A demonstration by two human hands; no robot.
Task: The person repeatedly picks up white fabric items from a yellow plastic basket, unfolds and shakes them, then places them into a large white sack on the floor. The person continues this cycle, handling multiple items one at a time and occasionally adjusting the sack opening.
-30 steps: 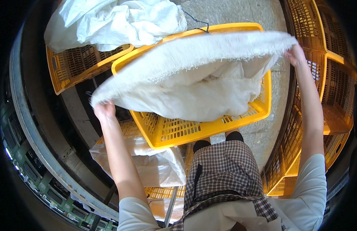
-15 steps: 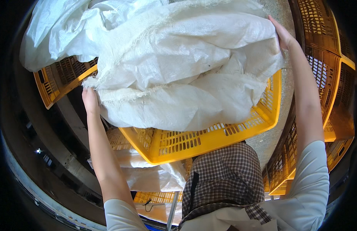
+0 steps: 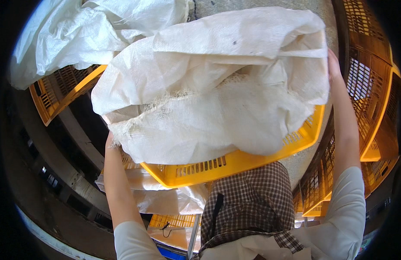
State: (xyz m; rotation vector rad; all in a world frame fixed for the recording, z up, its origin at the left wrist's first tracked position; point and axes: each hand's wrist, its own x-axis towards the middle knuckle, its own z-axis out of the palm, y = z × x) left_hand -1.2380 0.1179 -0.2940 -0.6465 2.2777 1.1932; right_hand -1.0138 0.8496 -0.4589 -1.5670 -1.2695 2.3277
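Note:
A large white woven sack (image 3: 209, 91) is held up in front of me, billowing with a frayed edge, and it covers most of the yellow slatted crate (image 3: 235, 162) below it. My left hand (image 3: 110, 141) grips the sack's lower left edge, mostly hidden behind the cloth. My right hand (image 3: 333, 65) holds its right edge, fingers partly tucked under the fabric. Only the crate's near rim and right corner show.
Another white sack (image 3: 79, 30) lies over a second yellow crate (image 3: 57, 91) at the upper left. More yellow crates (image 3: 369, 86) are stacked on the right. A folded white sack (image 3: 161, 195) lies below the crate. My checked apron (image 3: 252, 203) fills the bottom centre.
The sack, stretched flat between my hands a second ago, has been raised toward me and now bulges, hiding most of the crate. Both hands have come closer.

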